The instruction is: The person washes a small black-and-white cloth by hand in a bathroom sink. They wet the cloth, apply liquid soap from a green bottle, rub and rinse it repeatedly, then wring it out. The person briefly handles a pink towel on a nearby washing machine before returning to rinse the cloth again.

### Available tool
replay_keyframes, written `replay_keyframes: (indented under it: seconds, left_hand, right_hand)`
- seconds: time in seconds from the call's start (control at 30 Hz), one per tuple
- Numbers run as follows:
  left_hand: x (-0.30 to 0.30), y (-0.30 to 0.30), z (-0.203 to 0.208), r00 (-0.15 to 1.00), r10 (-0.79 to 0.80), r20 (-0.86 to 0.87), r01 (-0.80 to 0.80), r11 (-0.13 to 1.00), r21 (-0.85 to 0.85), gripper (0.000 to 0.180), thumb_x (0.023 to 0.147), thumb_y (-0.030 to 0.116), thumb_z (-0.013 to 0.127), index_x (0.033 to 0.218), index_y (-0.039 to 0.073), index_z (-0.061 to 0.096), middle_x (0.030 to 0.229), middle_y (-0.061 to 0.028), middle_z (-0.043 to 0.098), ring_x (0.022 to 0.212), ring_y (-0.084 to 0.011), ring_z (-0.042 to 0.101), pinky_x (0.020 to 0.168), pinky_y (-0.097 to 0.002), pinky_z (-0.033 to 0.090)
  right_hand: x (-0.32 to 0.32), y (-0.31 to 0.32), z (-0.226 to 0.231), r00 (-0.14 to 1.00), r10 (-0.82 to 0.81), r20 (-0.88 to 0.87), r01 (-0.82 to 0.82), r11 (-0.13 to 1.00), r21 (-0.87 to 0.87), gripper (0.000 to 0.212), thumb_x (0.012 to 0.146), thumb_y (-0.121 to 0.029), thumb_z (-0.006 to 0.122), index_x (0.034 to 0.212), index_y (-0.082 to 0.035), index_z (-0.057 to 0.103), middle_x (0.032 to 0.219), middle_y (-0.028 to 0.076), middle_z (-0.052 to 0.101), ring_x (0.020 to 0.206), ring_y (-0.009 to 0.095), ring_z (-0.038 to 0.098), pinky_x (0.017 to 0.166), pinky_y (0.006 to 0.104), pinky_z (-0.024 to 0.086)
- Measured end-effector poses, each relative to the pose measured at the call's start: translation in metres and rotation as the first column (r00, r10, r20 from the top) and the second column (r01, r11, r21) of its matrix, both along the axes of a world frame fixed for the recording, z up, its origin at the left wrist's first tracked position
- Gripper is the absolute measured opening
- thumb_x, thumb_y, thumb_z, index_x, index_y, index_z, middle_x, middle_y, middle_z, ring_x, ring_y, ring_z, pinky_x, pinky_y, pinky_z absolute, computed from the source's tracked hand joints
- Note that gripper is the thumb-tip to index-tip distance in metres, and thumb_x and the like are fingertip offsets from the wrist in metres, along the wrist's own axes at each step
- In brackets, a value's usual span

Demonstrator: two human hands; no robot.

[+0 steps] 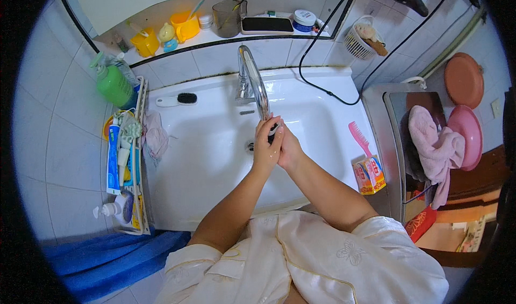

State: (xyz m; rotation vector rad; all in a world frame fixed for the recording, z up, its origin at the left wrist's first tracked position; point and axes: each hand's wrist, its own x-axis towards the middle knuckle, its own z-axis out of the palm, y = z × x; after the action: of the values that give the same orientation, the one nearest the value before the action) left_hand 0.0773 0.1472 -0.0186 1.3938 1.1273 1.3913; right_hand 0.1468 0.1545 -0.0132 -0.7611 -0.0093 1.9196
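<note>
Both my hands are together beneath the end of a tall chrome faucet (253, 78), over the white sink basin (204, 159). My left hand (264, 151) has its fingers curled and pressed toward the other palm. Against it, from the right, my right hand (291, 147) is closed too. Between the fingers shows a small dark thing (273, 133) with a pale edge, too hidden to name. The skin looks wet. Just left of my hands, the dark drain (250, 147) is partly visible.
A hairbrush (177, 99) and pink cloth (154, 137) lie at the sink's left. To the right are a pink comb (360, 138) and orange packets (369, 175). A rack (141, 164) of toiletries stands left; a black cable (301, 67) hangs over the back right.
</note>
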Motion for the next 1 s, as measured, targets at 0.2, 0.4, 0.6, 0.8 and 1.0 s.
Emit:
replay_keyframes:
  seconds: [0.2, 0.4, 0.6, 0.8, 1.0]
  left_hand:
    - [-0.008, -0.008, 0.009, 0.975, 0.119, -0.188, -0.103, 0.990, 0.093, 0.028, 0.084, 0.026, 0.047, 0.073, 0.002, 0.056, 0.069, -0.0118, 0.056, 0.066, -0.0216, 0.054, 0.063, -0.0311, 0.041]
    - [-0.012, -0.024, 0.010, 0.972, 0.208, -0.111, -0.226, 0.957, -0.181, 0.045, 0.088, 0.035, 0.037, 0.060, 0.000, 0.046, 0.054, -0.0062, 0.047, 0.052, -0.0142, 0.045, 0.051, -0.0302, 0.039]
    - [-0.021, -0.037, 0.036, 0.930, 0.314, -0.193, -0.321, 0.947, -0.007, 0.049, 0.087, 0.038, 0.033, 0.059, 0.001, 0.051, 0.053, -0.0152, 0.050, 0.051, -0.0270, 0.050, 0.051, -0.0361, 0.038]
    - [-0.020, -0.056, -0.058, 0.893, 0.334, -0.302, -0.409, 0.881, -0.236, 0.058, 0.088, 0.044, 0.029, 0.051, 0.001, 0.044, 0.049, -0.0089, 0.045, 0.050, -0.0169, 0.043, 0.051, -0.0337, 0.037]
    - [-0.062, -0.038, 0.006, 0.926, 0.230, 0.298, -0.050, 0.859, -0.510, 0.026, 0.084, 0.034, 0.047, 0.082, 0.008, 0.043, 0.074, -0.0030, 0.046, 0.066, -0.0137, 0.047, 0.060, -0.0284, 0.041]
  right_hand:
    - [-0.011, -0.006, -0.025, 0.986, -0.012, -0.168, 0.022, 0.998, 0.053, 0.026, 0.090, -0.025, 0.027, 0.096, -0.007, 0.045, 0.088, 0.008, 0.051, 0.081, 0.020, 0.052, 0.071, 0.0335, 0.046]
    - [-0.021, -0.013, -0.023, 0.991, 0.060, -0.117, -0.069, 0.995, -0.077, 0.024, 0.090, -0.021, 0.026, 0.086, -0.007, 0.044, 0.081, 0.008, 0.050, 0.073, 0.020, 0.051, 0.067, 0.0352, 0.047]
    - [-0.022, -0.021, 0.006, 0.955, 0.251, -0.159, -0.240, 0.967, 0.085, 0.026, 0.090, -0.020, 0.024, 0.086, -0.005, 0.045, 0.085, 0.010, 0.051, 0.076, 0.022, 0.052, 0.072, 0.0362, 0.045]
    - [-0.026, -0.058, -0.064, 0.936, 0.317, 0.151, -0.268, 0.924, -0.273, 0.035, 0.091, -0.027, 0.022, 0.097, -0.004, 0.047, 0.097, 0.009, 0.054, 0.080, 0.024, 0.052, 0.074, 0.0374, 0.044]
    - [-0.018, -0.039, 0.025, 0.438, 0.457, 0.774, -0.627, 0.773, -0.102, 0.042, 0.089, -0.042, 0.023, 0.115, -0.018, 0.044, 0.101, 0.002, 0.053, 0.091, 0.018, 0.050, 0.074, 0.0383, 0.043]
